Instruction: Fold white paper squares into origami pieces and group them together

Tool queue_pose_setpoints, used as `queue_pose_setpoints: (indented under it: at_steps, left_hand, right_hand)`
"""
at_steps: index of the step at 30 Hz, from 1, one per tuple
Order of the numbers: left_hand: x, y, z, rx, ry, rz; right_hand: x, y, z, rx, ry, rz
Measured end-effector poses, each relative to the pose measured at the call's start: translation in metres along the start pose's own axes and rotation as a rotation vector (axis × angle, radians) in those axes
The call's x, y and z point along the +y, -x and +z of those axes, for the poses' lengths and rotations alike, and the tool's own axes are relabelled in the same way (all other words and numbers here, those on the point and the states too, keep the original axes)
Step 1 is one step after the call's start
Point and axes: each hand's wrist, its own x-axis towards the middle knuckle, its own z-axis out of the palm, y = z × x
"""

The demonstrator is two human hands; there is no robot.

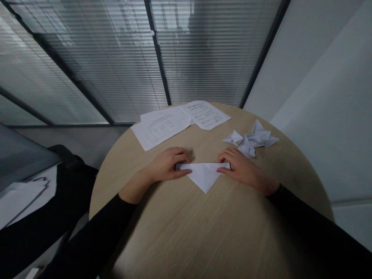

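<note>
The left hand (168, 164) and right hand (241, 166) press opposite ends of the folded white paper triangle (203, 176), fingers curled; pinch unclear. Even pressure keeps its top edge straight. Printed sheets (177, 122) and folded paper pieces (250, 139) lie beyond the triangle, on the round wooden table (203, 224).

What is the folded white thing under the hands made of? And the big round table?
The folded shape looks like thin white paper: matte, with sharp creases and crisp folded edges. The round table seems to be pale wood or a wood-look laminate, with fine straight grain lines and a soft sheen. The picture can't show which of those two it is.
</note>
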Motion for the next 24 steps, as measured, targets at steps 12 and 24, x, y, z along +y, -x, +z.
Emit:
queue_pose_setpoints:
  at_steps: [12, 24]
  left_hand:
    - [0.001, -0.001, 0.003, 0.019, 0.11, -0.033]
    - [0.005, -0.001, -0.002, 0.004, 0.073, -0.047]
  right_hand:
    - [-0.002, 0.001, 0.001, 0.047, -0.056, -0.024]
    - [-0.011, 0.0, -0.003, 0.17, -0.004, -0.038]
